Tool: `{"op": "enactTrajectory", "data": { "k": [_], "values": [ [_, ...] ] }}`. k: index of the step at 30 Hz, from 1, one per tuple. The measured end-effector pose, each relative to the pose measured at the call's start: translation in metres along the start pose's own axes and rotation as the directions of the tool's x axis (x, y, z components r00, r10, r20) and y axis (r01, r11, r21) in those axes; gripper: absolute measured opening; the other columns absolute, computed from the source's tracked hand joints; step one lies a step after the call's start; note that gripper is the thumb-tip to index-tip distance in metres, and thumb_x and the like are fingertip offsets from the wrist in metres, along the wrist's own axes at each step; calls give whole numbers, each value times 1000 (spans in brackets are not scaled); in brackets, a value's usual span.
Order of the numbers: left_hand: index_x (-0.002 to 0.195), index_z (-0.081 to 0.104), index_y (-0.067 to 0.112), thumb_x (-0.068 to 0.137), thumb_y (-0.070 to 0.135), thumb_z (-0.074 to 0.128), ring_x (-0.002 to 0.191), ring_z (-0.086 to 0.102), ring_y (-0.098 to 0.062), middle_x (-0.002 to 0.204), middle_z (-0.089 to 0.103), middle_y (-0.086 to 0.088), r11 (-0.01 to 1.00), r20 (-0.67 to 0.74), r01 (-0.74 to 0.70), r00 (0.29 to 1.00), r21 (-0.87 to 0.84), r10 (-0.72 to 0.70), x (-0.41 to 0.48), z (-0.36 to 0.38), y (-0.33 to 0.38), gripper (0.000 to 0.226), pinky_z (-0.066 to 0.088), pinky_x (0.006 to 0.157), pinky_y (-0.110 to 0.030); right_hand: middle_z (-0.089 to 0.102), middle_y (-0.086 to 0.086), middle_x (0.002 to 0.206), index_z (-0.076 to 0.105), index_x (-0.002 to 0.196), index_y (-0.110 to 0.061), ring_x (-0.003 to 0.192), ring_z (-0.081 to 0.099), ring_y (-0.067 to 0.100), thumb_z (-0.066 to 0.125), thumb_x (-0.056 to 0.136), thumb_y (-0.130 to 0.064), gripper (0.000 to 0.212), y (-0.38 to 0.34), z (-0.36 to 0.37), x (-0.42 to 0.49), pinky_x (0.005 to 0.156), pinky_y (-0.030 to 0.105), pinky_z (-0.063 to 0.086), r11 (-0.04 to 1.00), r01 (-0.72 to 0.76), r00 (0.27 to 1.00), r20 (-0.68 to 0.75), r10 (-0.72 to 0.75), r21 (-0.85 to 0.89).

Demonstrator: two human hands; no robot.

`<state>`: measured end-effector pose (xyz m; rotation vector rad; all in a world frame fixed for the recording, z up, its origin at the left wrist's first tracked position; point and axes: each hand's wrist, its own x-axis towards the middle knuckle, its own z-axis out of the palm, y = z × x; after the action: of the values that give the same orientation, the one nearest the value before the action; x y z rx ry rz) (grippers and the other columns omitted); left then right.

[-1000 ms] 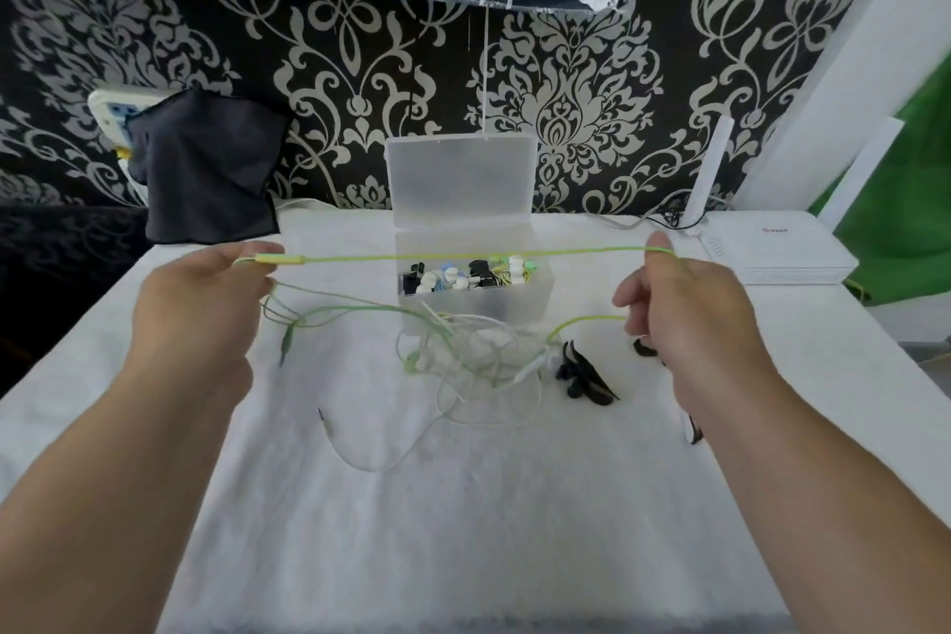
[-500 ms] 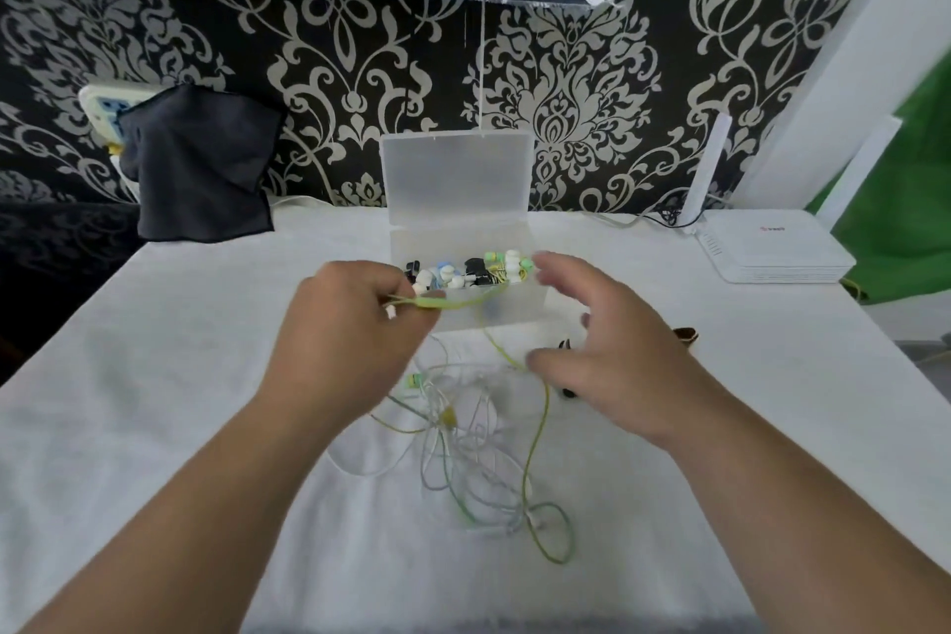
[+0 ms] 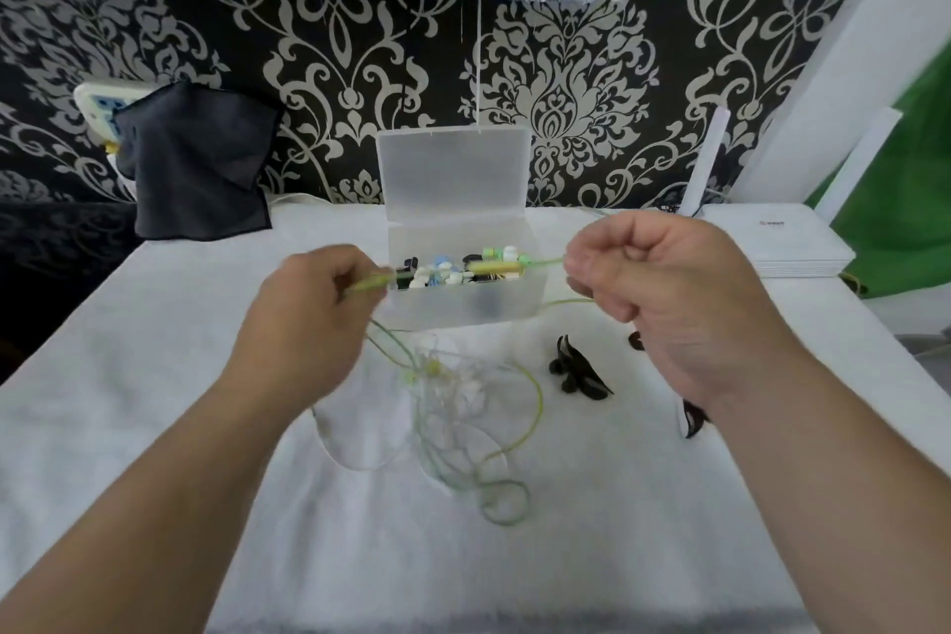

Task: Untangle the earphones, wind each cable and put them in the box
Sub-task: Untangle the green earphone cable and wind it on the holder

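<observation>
No text is legible; the white router's (image 3: 792, 250) red logo (image 3: 770, 222) blurs.

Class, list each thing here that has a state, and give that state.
Box, lid open, partly filled.
Green cable, stretched between both hands, rest tangled.
Left hand, pinches green cable.
Right hand, grips green cable.
Pale cables, tangled on table.
Black earphones, loose on table.

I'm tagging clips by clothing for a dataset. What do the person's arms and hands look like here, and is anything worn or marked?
The left hand and right hand are bare: no gloves, rings or watch show. The forearms are uncovered too, with no sleeve edge, bracelet or marking visible down to the frame's bottom corners.
</observation>
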<state>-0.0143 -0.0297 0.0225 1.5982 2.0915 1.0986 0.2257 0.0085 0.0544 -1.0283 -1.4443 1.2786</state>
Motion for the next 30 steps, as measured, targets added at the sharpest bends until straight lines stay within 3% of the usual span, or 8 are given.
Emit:
{"op": "enactTrajectory", "data": {
  "k": [4,7,12,16,19,22,25,30],
  "values": [
    [74,61,21,98,12,52,43,58,-3,77,52,3,655,-78,292,877,-697,-473,17,-15,-9,28,51,53,-23,49,-5,52,71,90,-23,45,43,11,83,72,-5,28,-7,-26,-1,51,24,34,811,-86,993,18,118,-579],
    [75,61,21,98,7,51,37,44,-4,75,50,5,478,-9,310,831,-822,-556,20,-24,-19,29,41,42,-15,54,-6,59,74,77,-24,56,52,13,88,69,-24,16,-1,-35,0,54,26,35,589,-204,957,-32,289,-782],
    [87,66,23,83,9,73,52,44,-19,74,53,-3,935,-144,291,935,-204,-323,11,-18,-21,17,32,47,-23,45,-9,43,72,66,-14,45,43,9,84,74,-37,27,10,-33,-4,44,22,30,369,-179,905,-5,426,-912],
    [124,57,32,66,-2,80,96,56,-18,129,46,-5,986,120,155,980,54,-161,2,-5,-9,71,46,70,-24,50,-6,46,70,74,-5,43,43,11,75,84,-30,27,14,-24,-2,44,20,34,568,-200,930,28,366,-798],
    [133,52,30,60,0,77,132,35,-25,143,34,-3,976,43,-124,992,181,118,-9,6,2,82,35,108,-38,73,18,94,72,83,-5,91,67,34,72,82,-31,25,13,-14,-1,91,46,54,732,-241,935,48,350,-637],
    [97,65,24,66,6,64,94,53,-9,103,58,8,913,-92,-406,908,47,409,-23,6,24,36,42,85,-20,74,22,96,61,72,-2,90,73,34,54,95,-8,25,3,-2,-2,97,51,54,911,-359,915,116,387,-202],
    [64,60,30,72,24,67,55,55,-7,57,56,17,887,76,-453,885,-90,460,-35,10,36,12,38,54,-12,74,25,92,56,67,-7,82,73,37,42,96,2,33,-3,4,-3,85,47,56,929,-368,925,122,360,49],
    [79,63,33,68,64,70,79,61,3,80,65,19,943,336,-331,884,-39,325,-44,30,27,34,52,70,-21,73,28,82,51,89,-10,68,71,38,41,97,-2,15,-5,6,-2,73,43,57,916,-363,932,64,358,171]
  ]
}}
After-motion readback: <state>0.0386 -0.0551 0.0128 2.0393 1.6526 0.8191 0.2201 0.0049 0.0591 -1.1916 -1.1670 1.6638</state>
